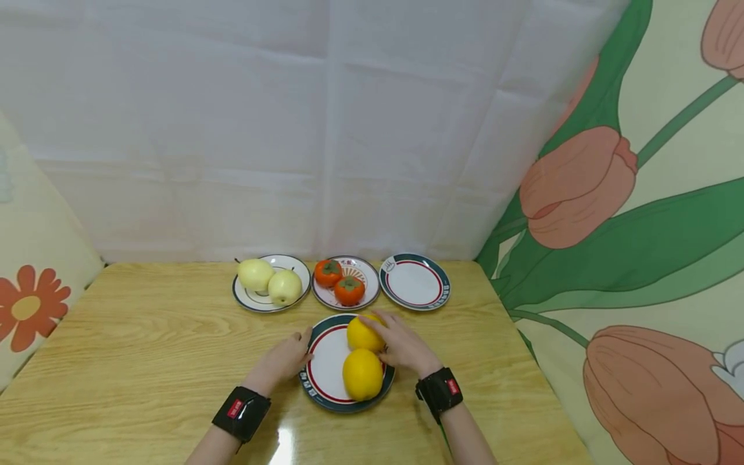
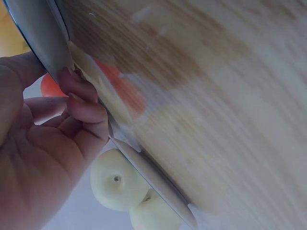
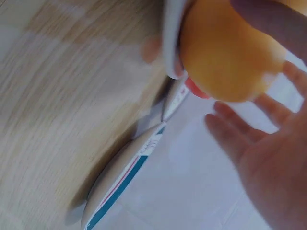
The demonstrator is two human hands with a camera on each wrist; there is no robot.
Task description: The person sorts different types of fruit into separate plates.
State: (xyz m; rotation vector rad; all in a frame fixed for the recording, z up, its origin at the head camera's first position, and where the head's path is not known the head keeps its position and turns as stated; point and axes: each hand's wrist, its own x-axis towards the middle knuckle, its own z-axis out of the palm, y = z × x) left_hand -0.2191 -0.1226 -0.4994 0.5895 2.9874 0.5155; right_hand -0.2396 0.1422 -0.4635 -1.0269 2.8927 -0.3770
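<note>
The right hand (image 1: 407,342) partly hides the far yellow fruit (image 1: 360,337), cropped in the right wrist view; its grip curves loosely round it, ring and little fingers free. The left hand's (image 1: 289,355) grip pinches the rim of the plate (image 1: 327,365) bearing both yellow fruits, thumb above, other fingers curled outside.

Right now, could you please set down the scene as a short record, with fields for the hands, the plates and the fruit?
Left hand: pinches the rim of the front plate at its left side
Right hand: holds the farther yellow fruit
Nearer yellow fruit: on the front plate, not held
Back left plate: two pale fruits
Back middle plate: two orange persimmons
Back right plate: dark rim, red inner ring
Surface: wooden table
</note>
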